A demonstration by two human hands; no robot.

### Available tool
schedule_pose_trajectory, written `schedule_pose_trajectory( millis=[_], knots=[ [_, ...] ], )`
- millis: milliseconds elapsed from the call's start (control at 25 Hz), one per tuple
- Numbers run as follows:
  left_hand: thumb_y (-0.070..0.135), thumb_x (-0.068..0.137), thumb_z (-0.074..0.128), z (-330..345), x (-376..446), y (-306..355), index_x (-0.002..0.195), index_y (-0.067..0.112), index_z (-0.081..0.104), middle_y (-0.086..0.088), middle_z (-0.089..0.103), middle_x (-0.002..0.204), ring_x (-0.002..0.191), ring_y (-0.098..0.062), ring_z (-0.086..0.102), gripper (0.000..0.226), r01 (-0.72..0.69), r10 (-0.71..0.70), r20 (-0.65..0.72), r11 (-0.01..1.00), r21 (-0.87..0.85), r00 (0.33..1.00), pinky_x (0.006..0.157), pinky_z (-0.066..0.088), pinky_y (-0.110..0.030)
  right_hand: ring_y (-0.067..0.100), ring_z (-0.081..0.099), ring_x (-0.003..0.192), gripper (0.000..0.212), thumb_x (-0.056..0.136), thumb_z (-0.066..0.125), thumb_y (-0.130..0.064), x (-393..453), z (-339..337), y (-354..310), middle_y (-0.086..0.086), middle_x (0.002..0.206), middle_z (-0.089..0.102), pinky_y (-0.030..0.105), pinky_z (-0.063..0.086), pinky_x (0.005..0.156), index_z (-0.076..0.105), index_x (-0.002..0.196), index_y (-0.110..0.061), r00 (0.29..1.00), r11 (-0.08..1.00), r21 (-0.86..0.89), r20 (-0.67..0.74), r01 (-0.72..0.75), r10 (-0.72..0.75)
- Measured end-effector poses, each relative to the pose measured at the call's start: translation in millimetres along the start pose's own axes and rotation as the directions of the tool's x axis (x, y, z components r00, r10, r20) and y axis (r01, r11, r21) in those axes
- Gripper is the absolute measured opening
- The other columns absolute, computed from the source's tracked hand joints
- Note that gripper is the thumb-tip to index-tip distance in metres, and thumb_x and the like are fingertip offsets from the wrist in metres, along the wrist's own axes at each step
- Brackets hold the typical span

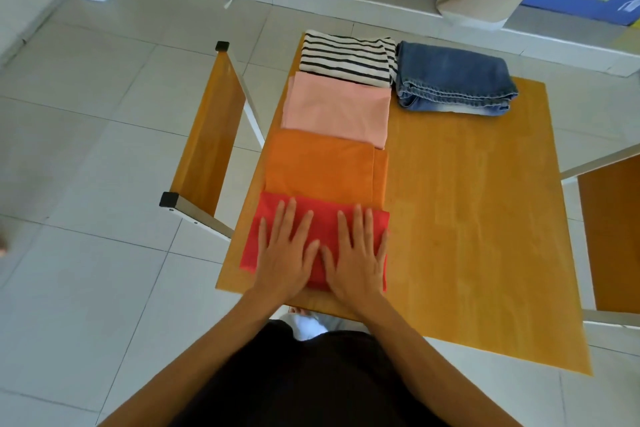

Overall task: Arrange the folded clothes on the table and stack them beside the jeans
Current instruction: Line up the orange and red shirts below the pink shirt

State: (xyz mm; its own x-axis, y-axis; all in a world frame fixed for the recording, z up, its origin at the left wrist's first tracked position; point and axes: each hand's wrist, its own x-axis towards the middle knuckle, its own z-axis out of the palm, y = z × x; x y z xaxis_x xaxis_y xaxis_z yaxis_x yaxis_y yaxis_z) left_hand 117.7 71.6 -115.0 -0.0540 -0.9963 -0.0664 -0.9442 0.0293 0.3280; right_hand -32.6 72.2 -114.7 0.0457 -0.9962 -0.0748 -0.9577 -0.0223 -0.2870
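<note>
Head view looks down on my two hands pressed flat on the red cloth (323,218), which lies at the near left corner of the wooden table (467,218). My left hand (285,253) covers the left part of it and my right hand (356,255) the right part, fingers spread wide and stretched forward, palms down, gripping nothing. The thumbs lie close together near the middle of the cloth.

Beyond the red cloth, folded pieces run in a row away from me along the left side of the table: an orange cloth (322,166), its near edge overlapped by the red one, then a pink cloth (337,107), then a black-and-white striped top (346,57) at the far edge. Each touches the next. Folded jeans (453,78) lie just to the right of the striped top, touching it. A wooden chair (207,135) stands at the left side of the table.
</note>
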Motion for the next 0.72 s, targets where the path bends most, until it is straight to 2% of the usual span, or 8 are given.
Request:
schedule_pose_trajectory(
  millis=[80, 240, 560, 720],
  knots=[
    [0.053, 0.099, 0.024, 15.8, -11.4, -13.3, 0.154, 0.027, 0.023, -0.006, 0.010, 0.164, 0.151, -0.028, 0.005, 0.061, -0.036, 0.029, 0.070, 0.995, 0.098, 0.997, 0.116, 0.015, -0.061, 0.029, 0.012, 0.153, 0.069, 0.098, 0.038, -0.051, -10.4, 16.6, -0.2, 0.013, 0.165, 0.018, 0.064, 0.014, 0.117, 0.029, 0.155, -0.013, 0.996, 0.995, -0.067, 0.060, 0.070, -0.066],
    [0.058, 0.097, 0.026, 20.1, -17.9, -25.1, 0.156, 0.028, 0.010, -0.003, 0.003, 0.165, 0.151, -0.031, -0.002, 0.068, 0.009, -0.021, 0.094, 0.991, 0.131, 0.995, 0.117, 0.008, -0.062, 0.031, 0.009, 0.153, 0.075, 0.098, 0.037, -0.055, -21.5, 19.3, 4.5, 0.017, 0.165, 0.014, 0.061, 0.012, 0.119, 0.024, 0.156, -0.009, 0.993, 0.988, -0.110, 0.060, 0.112, -0.106],
    [0.060, 0.094, 0.026, 16.8, -14.0, -22.6, 0.155, 0.030, 0.015, -0.002, 0.009, 0.164, 0.151, -0.032, 0.004, 0.069, 0.059, -0.075, 0.127, 0.990, 0.130, 0.989, 0.114, 0.014, -0.066, 0.031, 0.016, 0.152, 0.076, 0.097, 0.035, -0.059, -18.3, 18.1, 3.1, 0.017, 0.163, 0.021, 0.061, 0.012, 0.117, 0.029, 0.155, -0.010, 0.986, 0.982, -0.142, 0.126, 0.124, -0.107],
    [0.060, 0.094, 0.027, 13.5, -13.7, -18.9, 0.155, 0.030, 0.018, -0.002, 0.011, 0.164, 0.151, -0.033, 0.007, 0.068, 0.070, -0.089, 0.147, 0.989, 0.128, 0.985, 0.113, 0.015, -0.066, 0.031, 0.022, 0.151, 0.075, 0.096, 0.036, -0.060, -19.8, 17.1, 4.7, 0.016, 0.161, 0.027, 0.060, 0.013, 0.116, 0.034, 0.153, -0.011, 0.988, 0.985, -0.116, 0.096, 0.131, -0.120]
  ],
)
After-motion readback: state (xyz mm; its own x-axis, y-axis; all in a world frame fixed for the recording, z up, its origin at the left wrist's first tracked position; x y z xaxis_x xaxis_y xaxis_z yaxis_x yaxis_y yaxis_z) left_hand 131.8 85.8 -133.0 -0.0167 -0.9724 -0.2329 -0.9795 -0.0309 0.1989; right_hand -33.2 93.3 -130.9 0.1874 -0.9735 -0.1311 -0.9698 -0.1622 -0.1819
